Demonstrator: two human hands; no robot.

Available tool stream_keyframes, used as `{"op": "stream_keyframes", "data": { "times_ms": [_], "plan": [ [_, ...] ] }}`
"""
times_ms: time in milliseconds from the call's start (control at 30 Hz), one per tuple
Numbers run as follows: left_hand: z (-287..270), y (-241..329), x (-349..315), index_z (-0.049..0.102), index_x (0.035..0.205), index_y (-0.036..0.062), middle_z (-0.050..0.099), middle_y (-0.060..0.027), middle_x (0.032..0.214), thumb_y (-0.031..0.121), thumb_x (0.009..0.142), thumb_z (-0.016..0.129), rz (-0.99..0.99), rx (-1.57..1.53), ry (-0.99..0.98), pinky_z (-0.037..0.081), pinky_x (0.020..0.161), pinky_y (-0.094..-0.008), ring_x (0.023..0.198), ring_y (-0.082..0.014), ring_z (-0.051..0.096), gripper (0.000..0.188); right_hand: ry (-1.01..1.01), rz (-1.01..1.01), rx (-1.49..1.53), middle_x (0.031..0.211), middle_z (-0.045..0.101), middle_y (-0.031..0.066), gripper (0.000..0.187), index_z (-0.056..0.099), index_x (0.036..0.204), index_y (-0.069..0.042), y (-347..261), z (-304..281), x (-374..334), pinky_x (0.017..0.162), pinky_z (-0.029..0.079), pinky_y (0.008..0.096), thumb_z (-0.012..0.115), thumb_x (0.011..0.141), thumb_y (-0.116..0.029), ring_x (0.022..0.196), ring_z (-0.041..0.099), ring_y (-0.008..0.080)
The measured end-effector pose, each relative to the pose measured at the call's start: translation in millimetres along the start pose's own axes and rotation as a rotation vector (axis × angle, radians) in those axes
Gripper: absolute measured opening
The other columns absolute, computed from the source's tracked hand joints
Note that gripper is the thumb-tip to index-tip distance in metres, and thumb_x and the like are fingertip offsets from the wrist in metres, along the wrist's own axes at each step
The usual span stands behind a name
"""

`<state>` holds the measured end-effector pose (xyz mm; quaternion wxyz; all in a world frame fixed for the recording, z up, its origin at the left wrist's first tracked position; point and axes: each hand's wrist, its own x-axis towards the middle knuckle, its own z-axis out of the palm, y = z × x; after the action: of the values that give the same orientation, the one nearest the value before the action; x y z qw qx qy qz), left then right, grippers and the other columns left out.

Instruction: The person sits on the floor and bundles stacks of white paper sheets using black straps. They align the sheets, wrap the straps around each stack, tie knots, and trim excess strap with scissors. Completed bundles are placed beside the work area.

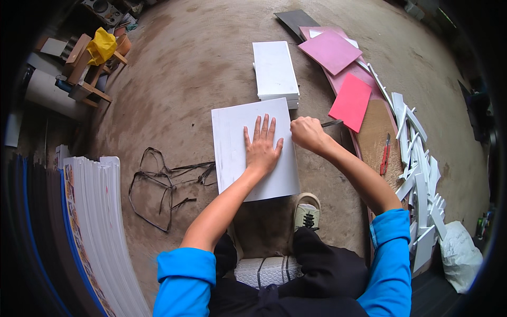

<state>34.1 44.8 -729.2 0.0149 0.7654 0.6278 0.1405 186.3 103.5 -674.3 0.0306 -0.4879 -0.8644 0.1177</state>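
My left hand (261, 153) lies flat with spread fingers on a white rectangular sheet (232, 179), which looks like stiff board. Faint lines run down the sheet's left side. Beside its upper right edge, my right hand (308, 132) is closed in a fist. A dark, slim tool (332, 123) sticks out of the fist on the right. The rest of it is hidden by the fingers, so its exact kind does not show. Just beyond the sheet stands a stack of white boards (275, 68).
Pink sheets (330, 50) and a red sheet (351, 102) lie on a long board at right. A red box cutter (385, 154) rests there beside white offcuts (420, 174). Black straps (169, 179) lie on the floor at left, near upright stacked panels (100, 211). A white sack (459, 256) sits lower right.
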Motion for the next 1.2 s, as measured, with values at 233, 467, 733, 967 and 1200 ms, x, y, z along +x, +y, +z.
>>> {"op": "stream_keyframes", "data": {
  "times_ms": [233,467,733,967,1200],
  "plan": [
    [-18.6,-35.3,5.2,0.034,0.133,0.0091,0.025,-0.0097,0.142,0.027,0.082,0.054,-0.076,-0.514,-0.148,0.004,0.107,-0.0512,0.134,-0.0245,0.016,0.058,-0.079,0.212,0.110,0.080,0.062,0.0232,0.026,0.062,0.076,0.004,-27.3,-6.3,6.5,0.069,0.049,0.0452,0.058,0.074,-0.021,0.078,0.061,0.0373],
    [-48.8,-115.2,-61.3,-0.004,0.138,0.0030,0.008,-0.0213,0.143,0.044,0.071,0.067,-0.500,-0.637,-0.087,0.013,0.108,-0.0421,0.133,-0.0313,0.013,0.106,-0.183,0.326,0.078,0.088,0.062,0.0211,0.029,0.061,0.081,0.003,-34.0,-12.4,-27.2,0.074,0.047,0.0449,0.057,0.077,-0.026,0.085,0.060,0.0374],
    [-21.9,-102.5,-76.2,0.004,0.139,0.0050,0.025,-0.0217,0.139,0.034,0.073,0.067,-0.558,-1.022,-0.043,0.029,0.102,-0.0374,0.125,-0.0332,0.033,0.095,-0.177,0.188,-0.179,0.082,0.062,0.0218,0.019,0.064,0.073,0.003,-87.0,-6.9,36.2,0.069,0.049,0.0436,0.050,0.068,-0.008,0.080,0.062,0.0370],
    [-16.9,-112.7,-82.0,0.001,0.139,0.0057,0.017,-0.0231,0.141,0.030,0.074,0.066,-0.432,-1.063,0.026,0.024,0.105,-0.0384,0.130,-0.0350,0.022,0.095,-0.278,0.267,-0.166,0.093,0.063,0.0190,0.022,0.066,0.081,-0.001,-100.9,2.9,55.0,0.073,0.050,0.0402,0.049,0.071,-0.010,0.087,0.061,0.0346],
    [-13.7,-119.2,-80.0,-0.006,0.140,0.0174,0.014,-0.0237,0.142,0.028,0.074,0.066,-0.349,-1.096,0.067,0.021,0.106,-0.0410,0.131,-0.0359,0.018,0.098,-0.571,0.381,0.635,0.049,0.041,-0.0025,0.031,0.055,0.062,-0.004,-78.1,-80.3,56.8,0.039,0.027,0.0245,0.059,0.082,-0.028,0.041,0.035,0.0075]
  ]
}}
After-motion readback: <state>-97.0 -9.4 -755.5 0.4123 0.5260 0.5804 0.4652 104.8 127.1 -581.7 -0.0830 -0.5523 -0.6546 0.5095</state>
